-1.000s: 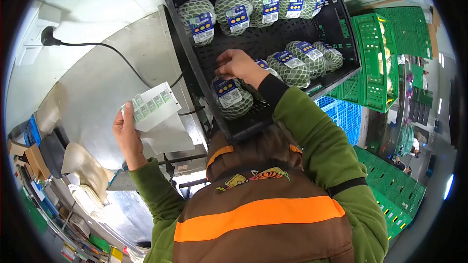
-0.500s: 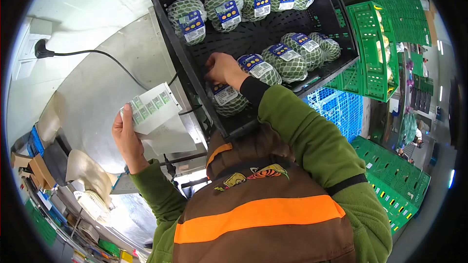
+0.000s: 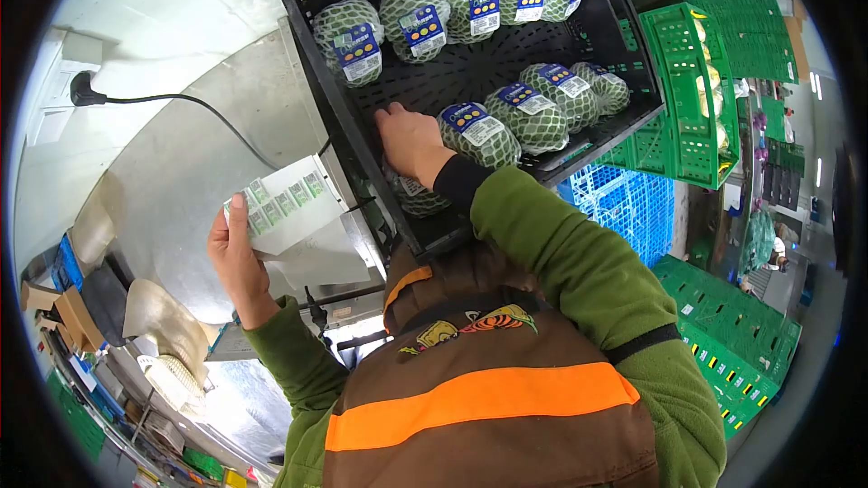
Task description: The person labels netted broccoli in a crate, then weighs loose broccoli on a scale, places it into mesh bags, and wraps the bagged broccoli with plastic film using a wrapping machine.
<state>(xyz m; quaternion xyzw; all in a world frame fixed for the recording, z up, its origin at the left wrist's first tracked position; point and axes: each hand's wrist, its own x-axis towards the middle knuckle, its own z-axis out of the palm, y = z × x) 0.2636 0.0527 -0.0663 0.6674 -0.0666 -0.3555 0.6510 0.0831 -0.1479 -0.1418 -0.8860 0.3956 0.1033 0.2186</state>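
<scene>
My left hand (image 3: 237, 258) holds a white sheet (image 3: 307, 221) of small green-and-white stickers, thumb on top. Inside the black crate (image 3: 434, 95), my right hand (image 3: 407, 137) lies over the nearest-left netted green bundle (image 3: 423, 199), hiding most of its label. The fingertips point to the crate's left wall; whether they pinch anything is not clear. Several more netted green bundles with blue-and-white labels stand in two rows, one along the far side (image 3: 414, 23) and one along the near side (image 3: 481, 134).
Green crates (image 3: 692, 95) with yellowish contents stand to the right, above a blue crate stack (image 3: 624, 203). More green crates (image 3: 728, 330) are at the lower right. A black cable (image 3: 199, 101) runs across the metal surface (image 3: 172, 217) from a wall plug.
My right hand has shifted slightly down over the nearest-left bundle, covering more of its label. My left hand still holds the sticker sheet in nearly the same place.
</scene>
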